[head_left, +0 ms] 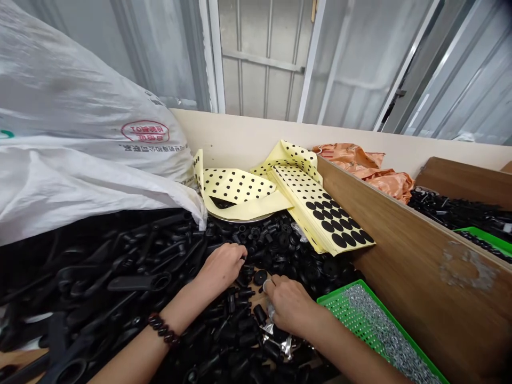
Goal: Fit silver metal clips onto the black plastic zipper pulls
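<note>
My left hand [222, 266] rests with curled fingers on a heap of small black rubber parts [240, 330], and a dark beaded bracelet [163, 329] circles that wrist. To its right, my right hand [290, 306] pinches a small silvery part [264, 285] between thumb and finger. A round black disc [260, 277] lies just between my hands. Scraps of clear plastic bag [272, 322] lie under my right hand. Longer black handle-shaped pieces [100, 277] fill the left side of the bin.
Pale yellow sheets of black adhesive dots [320, 213] lie beyond my hands against a cream board [248, 133]. A green tray [340, 301] holds small metal pieces. A wooden divider [400, 240] stands right, and a white woven sack [80, 106] bulges in from the left.
</note>
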